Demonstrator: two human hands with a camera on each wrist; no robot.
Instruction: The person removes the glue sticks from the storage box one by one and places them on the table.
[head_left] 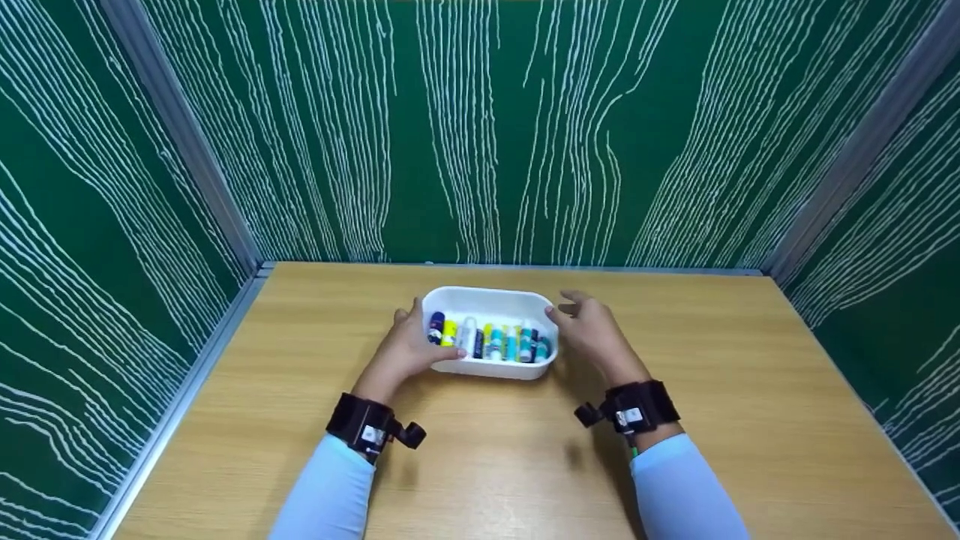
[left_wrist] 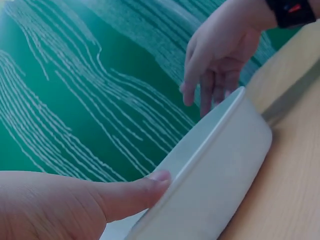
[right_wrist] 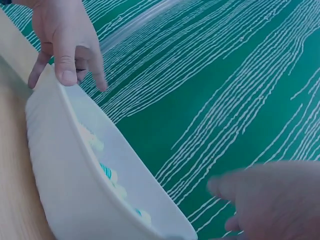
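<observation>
White oblong plastic tub (head_left: 491,370), already loaded: multicoloured cylindrical tubes (head_left: 512,345). Left hand (head_left: 406,348) grips tub; right hand (head_left: 592,331) loose alongside.

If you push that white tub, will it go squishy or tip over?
Probably not squishy: the white tub looks stiff, unbent in the left hand. It likely slides before tipping, being low and wide. The small cylinders inside may roll, being round.
</observation>
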